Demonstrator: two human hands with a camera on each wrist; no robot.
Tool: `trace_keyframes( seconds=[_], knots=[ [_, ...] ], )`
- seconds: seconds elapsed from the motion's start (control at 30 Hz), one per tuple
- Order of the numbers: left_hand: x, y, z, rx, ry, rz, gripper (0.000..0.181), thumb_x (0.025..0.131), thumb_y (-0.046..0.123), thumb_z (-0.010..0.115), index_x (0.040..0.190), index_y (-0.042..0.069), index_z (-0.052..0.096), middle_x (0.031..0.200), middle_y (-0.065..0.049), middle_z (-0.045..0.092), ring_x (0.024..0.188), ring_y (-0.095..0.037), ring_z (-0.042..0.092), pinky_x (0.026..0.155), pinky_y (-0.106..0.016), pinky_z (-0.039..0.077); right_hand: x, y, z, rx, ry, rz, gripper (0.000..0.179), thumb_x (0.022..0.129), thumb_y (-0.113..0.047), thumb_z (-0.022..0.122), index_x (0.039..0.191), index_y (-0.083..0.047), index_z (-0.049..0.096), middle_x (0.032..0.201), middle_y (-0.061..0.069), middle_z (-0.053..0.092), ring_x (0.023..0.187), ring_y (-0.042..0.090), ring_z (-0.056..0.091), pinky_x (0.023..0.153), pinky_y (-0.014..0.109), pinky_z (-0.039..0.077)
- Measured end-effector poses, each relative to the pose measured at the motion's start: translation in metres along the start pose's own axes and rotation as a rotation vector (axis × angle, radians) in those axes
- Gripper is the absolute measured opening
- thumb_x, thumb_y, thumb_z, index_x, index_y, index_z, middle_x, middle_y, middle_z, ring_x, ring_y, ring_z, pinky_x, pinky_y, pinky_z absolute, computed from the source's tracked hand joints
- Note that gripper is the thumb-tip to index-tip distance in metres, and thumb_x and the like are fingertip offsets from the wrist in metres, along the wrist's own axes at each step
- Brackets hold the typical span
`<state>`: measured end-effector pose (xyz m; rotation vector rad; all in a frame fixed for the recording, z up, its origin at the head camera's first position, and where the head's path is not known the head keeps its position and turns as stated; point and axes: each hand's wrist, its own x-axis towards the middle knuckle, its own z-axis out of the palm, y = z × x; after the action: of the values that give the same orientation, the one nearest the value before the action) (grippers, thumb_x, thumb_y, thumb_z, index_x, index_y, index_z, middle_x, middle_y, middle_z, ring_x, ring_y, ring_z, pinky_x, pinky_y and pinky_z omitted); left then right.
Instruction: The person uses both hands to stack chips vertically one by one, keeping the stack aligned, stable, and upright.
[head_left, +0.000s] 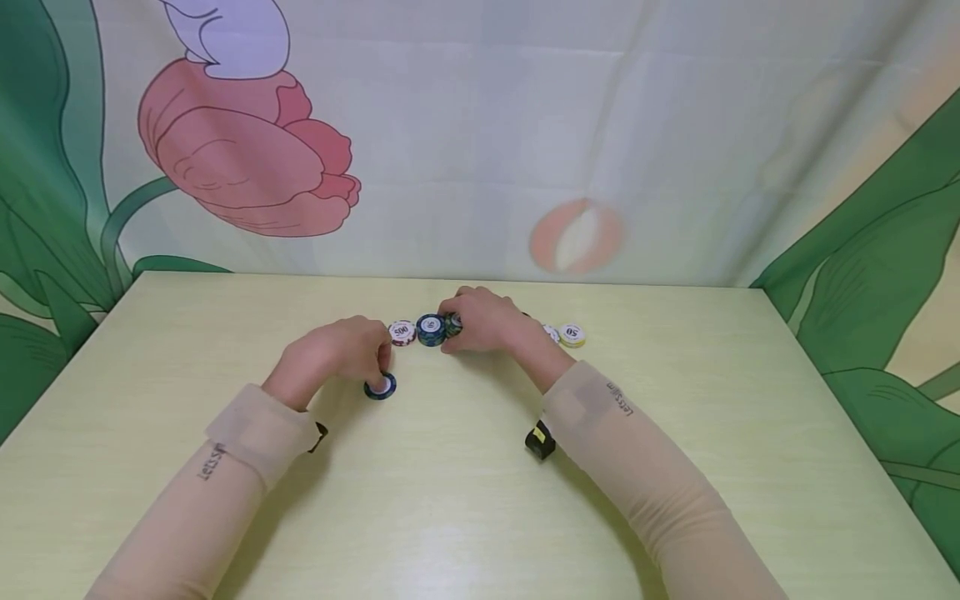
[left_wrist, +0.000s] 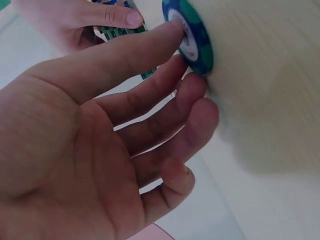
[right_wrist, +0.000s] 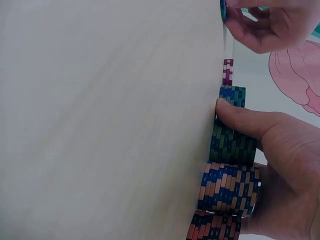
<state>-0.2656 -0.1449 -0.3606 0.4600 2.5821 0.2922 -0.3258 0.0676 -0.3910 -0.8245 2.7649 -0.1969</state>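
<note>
My left hand point(head_left: 341, 348) pinches a blue and green poker chip point(head_left: 372, 390) between thumb and forefinger. In the left wrist view the thumb covers part of this chip's point(left_wrist: 204, 57) pale centre, and the other fingers are loosely curled. My right hand point(head_left: 483, 319) is around a stack of green poker chips point(right_wrist: 232, 146). Its thumb lies along the front of that stack, the tip by the neighbouring blue and green stack point(right_wrist: 233, 94); the other fingers are mostly hidden behind. A white and red 500 chip stack point(head_left: 402, 333) stands just beyond the left hand.
The row continues with a blue and orange stack point(right_wrist: 230, 189) and a red and dark stack point(right_wrist: 212, 227). A yellow-edged 50 chip stack point(head_left: 572, 336) stands at its right end. A printed curtain point(head_left: 450, 167) hangs behind the table point(head_left: 420, 517). A black device point(head_left: 540, 442) shows below the right sleeve.
</note>
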Motion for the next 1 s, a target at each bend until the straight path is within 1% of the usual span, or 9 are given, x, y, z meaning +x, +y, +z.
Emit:
trace_keyframes(
  seconds=[0.13,0.33,0.43,0.6,0.7,0.8,0.87,1.0],
  knots=[
    [0.005,-0.001,0.002,-0.013,0.040,0.025,0.017,0.088,0.015,0.082,0.091,0.007,0.067,0.085,-0.005,0.061,0.081,-0.022,0.055,0.072,-0.035,0.044,0.000,0.000,0.000,0.004,0.003,0.001,0.056,0.092,-0.042,0.077,0.142,-0.022,0.061,0.136,0.006,0.056,0.121,0.024,0.052,0.097,0.055,0.046],
    [0.010,-0.003,0.005,-0.037,0.078,0.028,0.018,0.090,0.017,0.081,0.094,0.006,0.068,0.087,-0.005,0.063,0.083,-0.023,0.056,0.075,-0.037,0.045,0.000,-0.001,0.001,0.020,0.013,-0.001,0.054,0.091,-0.042,0.077,0.140,-0.023,0.062,0.134,0.005,0.056,0.119,0.024,0.052,0.096,0.053,0.045],
    [0.013,-0.002,0.006,-0.030,0.098,0.038,0.017,0.092,0.018,0.079,0.098,0.006,0.068,0.088,-0.006,0.064,0.083,-0.024,0.056,0.076,-0.037,0.046,0.000,-0.001,0.002,0.019,0.020,0.001,0.053,0.091,-0.042,0.078,0.138,-0.023,0.063,0.133,0.004,0.057,0.118,0.023,0.052,0.095,0.053,0.046],
    [0.014,0.002,0.008,-0.020,0.130,0.032,0.020,0.093,0.020,0.078,0.102,0.004,0.070,0.089,-0.006,0.064,0.082,-0.023,0.056,0.075,-0.037,0.046,-0.001,-0.001,0.002,0.015,0.025,0.006,0.052,0.091,-0.042,0.078,0.137,-0.024,0.064,0.132,0.004,0.057,0.118,0.023,0.052,0.095,0.053,0.046],
    [0.011,0.005,0.008,-0.014,0.143,0.007,0.022,0.091,0.024,0.080,0.098,0.004,0.070,0.086,-0.006,0.063,0.079,-0.023,0.055,0.071,-0.036,0.044,-0.001,-0.001,0.002,0.010,0.024,0.005,0.052,0.091,-0.042,0.078,0.138,-0.024,0.063,0.132,0.004,0.057,0.118,0.023,0.052,0.094,0.052,0.046],
    [0.009,0.008,0.009,-0.003,0.158,-0.013,0.026,0.088,0.028,0.083,0.091,0.006,0.069,0.081,-0.005,0.062,0.075,-0.022,0.054,0.067,-0.035,0.042,-0.002,0.000,0.002,0.008,0.025,0.003,0.052,0.091,-0.042,0.078,0.138,-0.024,0.063,0.132,0.004,0.057,0.117,0.023,0.052,0.093,0.052,0.046],
    [0.008,0.010,0.011,0.008,0.167,-0.010,0.028,0.086,0.029,0.085,0.087,0.006,0.068,0.077,-0.004,0.060,0.071,-0.020,0.053,0.064,-0.033,0.040,-0.002,0.000,0.001,0.009,0.025,0.003,0.052,0.091,-0.041,0.078,0.137,-0.024,0.064,0.131,0.004,0.057,0.116,0.023,0.052,0.093,0.052,0.047],
    [0.010,0.012,0.015,0.043,0.191,0.002,0.030,0.085,0.029,0.087,0.087,0.005,0.068,0.073,-0.003,0.057,0.066,-0.018,0.051,0.060,-0.032,0.038,-0.002,0.000,0.001,0.016,0.024,0.003,0.052,0.091,-0.041,0.078,0.138,-0.024,0.063,0.132,0.004,0.057,0.117,0.023,0.052,0.094,0.052,0.046]
  ],
)
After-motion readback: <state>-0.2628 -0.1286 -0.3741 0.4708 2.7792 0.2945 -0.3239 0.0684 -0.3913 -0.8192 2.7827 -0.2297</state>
